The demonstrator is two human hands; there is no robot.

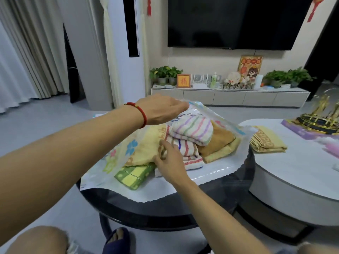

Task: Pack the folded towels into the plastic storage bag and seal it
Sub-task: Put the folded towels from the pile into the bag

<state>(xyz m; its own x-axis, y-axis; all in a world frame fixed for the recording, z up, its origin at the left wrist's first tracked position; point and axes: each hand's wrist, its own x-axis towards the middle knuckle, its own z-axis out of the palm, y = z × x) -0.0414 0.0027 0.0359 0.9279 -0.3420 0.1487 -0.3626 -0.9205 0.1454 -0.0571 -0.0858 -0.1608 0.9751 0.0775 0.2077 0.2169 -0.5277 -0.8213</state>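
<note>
A clear plastic storage bag [218, 172] with a flower print lies open on the dark round table [165, 208]. Several folded towels sit inside it: a yellow one [145, 149], striped ones [192, 130], a tan one [218, 142] and a green one [134, 176] near the mouth. My left hand [163, 111], with a red bracelet at the wrist, grips the bag's upper flap and holds it raised. My right hand [169, 161] reaches into the mouth, fingers spread on the yellow towel. One more folded yellow towel [266, 142] lies outside the bag on the white table.
A white oval table [293, 173] adjoins on the right, with a gold and black ornament on a purple box [319, 123]. Behind stand a TV console with plants [229, 96] and a tall white unit [117, 52]. My knees and a slippered foot show below.
</note>
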